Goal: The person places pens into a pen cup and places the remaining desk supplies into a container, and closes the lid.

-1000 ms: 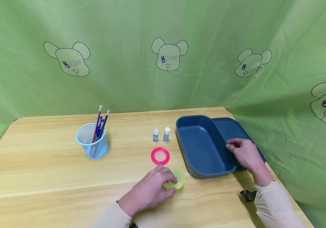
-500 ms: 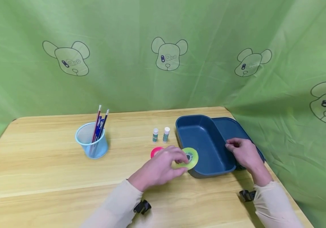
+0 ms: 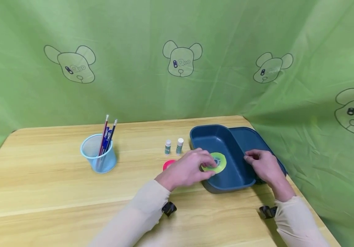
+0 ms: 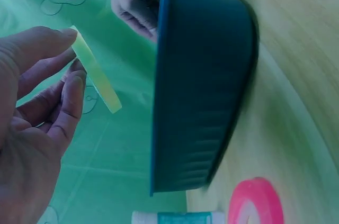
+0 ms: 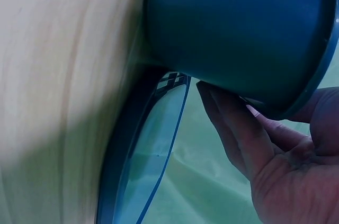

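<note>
Head view: yellow-green tape roll (image 3: 222,165) pinched above the navy box (image 3: 235,171)

Well left of the box stands a light-blue pencil cup (image 3: 104,165); its pencils (image 3: 104,132) tilt rightward, eraser ends up. Nearer the box's left side, two white-capped glue sticks (image 3: 167,147) (image 3: 179,146) stand upright, and a pink tape roll (image 3: 166,165) lies flat, partly hidden by the left hand (image 3: 190,168). That hand holds the yellow-green tape roll between thumb and fingers, over the box's left part and clear of its rim. The roll's round face points up toward the head camera; the left wrist view shows it edge-on, a slanting band. The box's long axis runs from back to front, its near end angled rightward. At the box's right wall, the right hand (image 3: 264,167) grips the rim. A matching lid (image 3: 247,137) lies to the box's right, lengthwise alongside it.
</note>
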`<state>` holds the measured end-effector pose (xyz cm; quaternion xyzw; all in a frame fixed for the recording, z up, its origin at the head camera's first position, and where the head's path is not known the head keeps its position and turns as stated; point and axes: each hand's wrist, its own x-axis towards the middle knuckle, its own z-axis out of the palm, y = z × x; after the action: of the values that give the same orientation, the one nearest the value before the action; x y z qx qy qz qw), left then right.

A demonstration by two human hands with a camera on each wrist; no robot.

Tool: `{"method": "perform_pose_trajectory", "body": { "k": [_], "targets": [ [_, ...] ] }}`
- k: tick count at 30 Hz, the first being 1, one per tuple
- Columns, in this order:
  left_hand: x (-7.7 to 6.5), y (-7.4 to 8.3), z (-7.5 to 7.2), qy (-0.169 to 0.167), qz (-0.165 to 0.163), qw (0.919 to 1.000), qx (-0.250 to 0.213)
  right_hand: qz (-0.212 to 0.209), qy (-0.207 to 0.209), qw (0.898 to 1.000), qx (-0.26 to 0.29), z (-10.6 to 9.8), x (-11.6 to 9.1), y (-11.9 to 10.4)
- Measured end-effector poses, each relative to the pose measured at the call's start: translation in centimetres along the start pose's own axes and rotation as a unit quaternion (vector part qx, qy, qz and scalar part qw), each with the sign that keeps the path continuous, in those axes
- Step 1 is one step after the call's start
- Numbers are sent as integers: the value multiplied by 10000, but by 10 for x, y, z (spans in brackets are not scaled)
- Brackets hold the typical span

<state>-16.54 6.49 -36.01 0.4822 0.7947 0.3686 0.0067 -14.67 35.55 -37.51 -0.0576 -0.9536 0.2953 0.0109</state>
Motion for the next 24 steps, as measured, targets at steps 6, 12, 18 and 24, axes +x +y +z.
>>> {"method": "perform_pose_trajectory", "body": {
  "k": [6,12,18,24],
  "targets": [
    [13,-3,14,-66,163,9998,-43,-38,45,10000,2,1,0,0],
    [21,-7,28,-141,127,9998,-99,-25,63,9999,90,2,0,0],
    [24,-9,36,-223,34,9997,-40,90,-17,9997,211,2,-1,-1],
    [28,-13,45,-411,-123,9990,158,91,-28,9997,232,1,-1,-2]
  ]
}}
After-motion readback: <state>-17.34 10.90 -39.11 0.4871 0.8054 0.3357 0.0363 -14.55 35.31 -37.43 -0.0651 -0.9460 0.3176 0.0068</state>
